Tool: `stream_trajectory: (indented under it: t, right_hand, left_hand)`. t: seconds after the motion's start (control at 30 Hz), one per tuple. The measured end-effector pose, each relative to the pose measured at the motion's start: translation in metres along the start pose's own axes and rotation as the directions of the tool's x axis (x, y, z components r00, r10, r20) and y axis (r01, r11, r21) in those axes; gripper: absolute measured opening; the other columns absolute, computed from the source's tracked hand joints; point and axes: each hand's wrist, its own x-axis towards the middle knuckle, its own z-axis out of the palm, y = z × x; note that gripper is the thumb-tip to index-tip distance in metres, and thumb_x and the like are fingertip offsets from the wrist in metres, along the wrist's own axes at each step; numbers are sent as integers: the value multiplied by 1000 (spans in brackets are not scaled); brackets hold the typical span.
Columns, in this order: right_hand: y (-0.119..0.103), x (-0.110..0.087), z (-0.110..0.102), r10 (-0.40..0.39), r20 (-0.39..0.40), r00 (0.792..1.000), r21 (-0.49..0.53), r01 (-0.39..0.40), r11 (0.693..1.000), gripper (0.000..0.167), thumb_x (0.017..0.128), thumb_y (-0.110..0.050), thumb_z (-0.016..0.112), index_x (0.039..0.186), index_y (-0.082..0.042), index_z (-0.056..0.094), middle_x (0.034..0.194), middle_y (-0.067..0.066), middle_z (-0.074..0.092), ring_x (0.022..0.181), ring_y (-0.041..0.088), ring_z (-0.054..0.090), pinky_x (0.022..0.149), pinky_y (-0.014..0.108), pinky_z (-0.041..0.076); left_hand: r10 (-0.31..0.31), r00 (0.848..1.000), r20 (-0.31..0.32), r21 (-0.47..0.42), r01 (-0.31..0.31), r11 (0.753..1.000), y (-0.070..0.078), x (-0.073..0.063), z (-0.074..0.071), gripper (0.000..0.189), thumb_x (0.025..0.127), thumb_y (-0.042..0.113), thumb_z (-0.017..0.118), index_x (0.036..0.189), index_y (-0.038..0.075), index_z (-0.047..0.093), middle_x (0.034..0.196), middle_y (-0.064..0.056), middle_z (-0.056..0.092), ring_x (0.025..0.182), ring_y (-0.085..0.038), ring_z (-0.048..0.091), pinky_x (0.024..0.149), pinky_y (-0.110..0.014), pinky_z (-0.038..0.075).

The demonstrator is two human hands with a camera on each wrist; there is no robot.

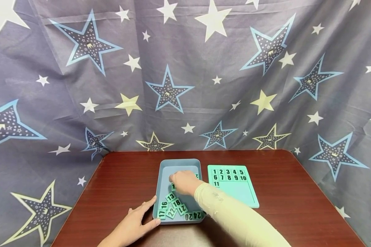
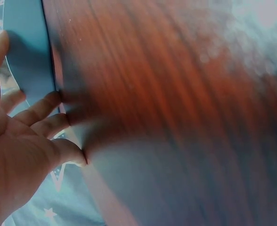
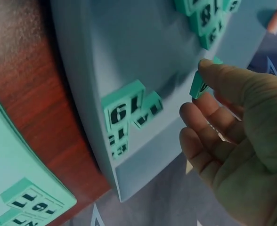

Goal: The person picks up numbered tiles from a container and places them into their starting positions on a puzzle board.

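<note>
My right hand (image 1: 185,181) is over the grey-blue tray (image 1: 164,171), its thumb and fingertips pinching a small green number tile (image 3: 199,85) above the tray floor. Most of that tile's number is hidden by the fingers. Loose tiles lie in the near part of the tray, among them 13 (image 1: 170,196), 18 (image 1: 176,203) and 20 (image 1: 188,216). A 19 tile (image 3: 122,106) and a few others sit by the tray's right wall. My left hand (image 1: 133,219) touches the tray's near left edge with extended fingers and thumb.
To the right of the tray lies a mint-green board (image 1: 238,193) with tiles 1 to 11 set in rows from its top left. Both stand on a reddish-brown table (image 1: 126,178). A star-patterned curtain (image 1: 185,103) hangs behind the table.
</note>
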Motion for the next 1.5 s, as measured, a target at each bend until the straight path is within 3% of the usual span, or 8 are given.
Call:
stream_trajectory:
  t: [0.2, 0.4, 0.57, 0.8, 0.97, 1.17, 1.5]
  right_hand:
    - [21, -21, -25, -18, -125, 992, 119, 33, 992, 47, 95, -28, 84, 138, -18, 71, 129, -1, 78, 113, 18, 76, 95, 36, 63]
    - [66, -60, -40, -1, -302, 953, 208, 67, 976, 49, 90, -18, 88, 134, -11, 68, 114, 4, 80, 105, 24, 76, 91, 44, 62]
    - [111, -95, -38, 114, -304, 946, 278, -27, 960, 51, 88, -11, 88, 135, -9, 67, 111, 7, 79, 103, 26, 75, 90, 47, 61]
    - [152, -135, -6, 198, -294, 935, 315, -101, 944, 51, 86, -7, 88, 132, -5, 67, 105, 8, 79, 99, 28, 76, 84, 51, 62]
    - [158, -145, 14, 222, -271, 937, 313, -133, 941, 50, 85, -7, 89, 130, -6, 67, 103, 6, 80, 96, 28, 77, 80, 50, 62]
    - [152, -142, 33, 166, -285, 944, 241, -97, 966, 52, 79, -4, 90, 127, -4, 69, 94, 3, 78, 88, 23, 76, 78, 45, 62]
    - [142, -129, 42, 148, -299, 943, 175, -98, 980, 52, 75, -2, 91, 123, -3, 72, 93, 6, 76, 84, 26, 74, 74, 48, 60]
  left_hand:
    - [-13, 1000, 15, -5, 13, 1000, 2, 1, 1, 86, 95, 63, 73, 166, 23, 44, 166, -6, 50, 152, -50, 46, 111, -91, 21]
    - [-3, 1000, 4, 0, 3, 1000, 3, 3, 2, 87, 94, 65, 73, 166, 24, 44, 167, -4, 50, 152, -50, 45, 112, -90, 22]
    - [-12, 1000, 1, -5, 12, 1000, 3, 2, 0, 87, 94, 63, 74, 166, 24, 44, 166, -5, 50, 153, -49, 45, 112, -90, 21]
    - [-1, 1000, 1, -7, 1, 1000, 3, 0, -1, 87, 94, 61, 76, 165, 21, 46, 166, -5, 51, 151, -51, 47, 111, -91, 22]
    - [-16, 1000, 6, -20, 16, 1000, 2, -2, -1, 86, 94, 60, 76, 164, 20, 46, 166, -4, 50, 152, -51, 45, 111, -90, 21]
    - [-30, 999, 27, -30, 31, 999, 1, -3, 1, 86, 94, 61, 75, 165, 20, 45, 167, -6, 49, 153, -52, 43, 111, -91, 18]
    - [-24, 1000, 8, -19, 24, 1000, 3, -3, 1, 87, 94, 61, 75, 164, 21, 46, 166, -5, 50, 152, -50, 45, 112, -90, 20]
